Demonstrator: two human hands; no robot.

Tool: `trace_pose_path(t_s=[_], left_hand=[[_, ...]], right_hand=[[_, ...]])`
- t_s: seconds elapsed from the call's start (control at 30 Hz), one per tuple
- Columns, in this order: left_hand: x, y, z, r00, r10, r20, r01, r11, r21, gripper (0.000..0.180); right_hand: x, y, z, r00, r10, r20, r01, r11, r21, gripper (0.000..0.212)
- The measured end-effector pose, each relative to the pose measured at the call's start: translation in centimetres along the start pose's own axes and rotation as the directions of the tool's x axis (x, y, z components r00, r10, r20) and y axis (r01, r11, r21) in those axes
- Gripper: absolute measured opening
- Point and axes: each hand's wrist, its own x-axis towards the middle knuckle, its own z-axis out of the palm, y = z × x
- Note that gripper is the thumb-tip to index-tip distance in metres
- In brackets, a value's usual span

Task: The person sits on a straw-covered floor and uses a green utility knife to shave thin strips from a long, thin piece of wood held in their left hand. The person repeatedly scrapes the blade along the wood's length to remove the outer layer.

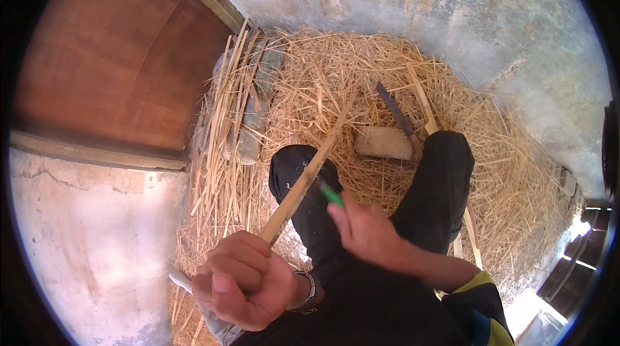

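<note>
My left hand [242, 281] is closed around the lower end of a long split-bamboo strip [309, 175]. The strip slants up and away to the right, passing over my left knee. In my right hand [367, 228] is a small green-handled knife [332, 195]. Its short blade is blurred and lies close against the strip's right edge; whether it touches cannot be made out. A few pale shavings [299, 186] lie on the dark cloth over my left knee.
A dark-bladed machete [395, 109] leans across a pale block [384, 143] between my knees. Thin bamboo strips [232, 110] are piled at the left on grey sacking. Loose shavings [323, 62] cover the floor up to the wall [413, 4]. Another bamboo strip [421, 97] lies beyond my right knee.
</note>
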Motion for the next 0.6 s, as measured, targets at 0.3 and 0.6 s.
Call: trace_pose_path(t_s=[0.3, 0.6], left_hand=[[0.0, -0.1, 1.1, 0.996, -0.033, -0.084, 0.031, 0.999, -0.019, 0.027], [-0.3, 0.4, 2.2, 0.996, -0.06, -0.065, 0.06, 0.998, 0.005, 0.03]], right_hand=[[0.3, 0.3, -0.1, 0.996, -0.06, -0.067, 0.053, 0.993, -0.108, 0.024], [1.0, 2.7, 1.2, 0.984, -0.049, -0.169, 0.043, 0.998, -0.039, 0.031]])
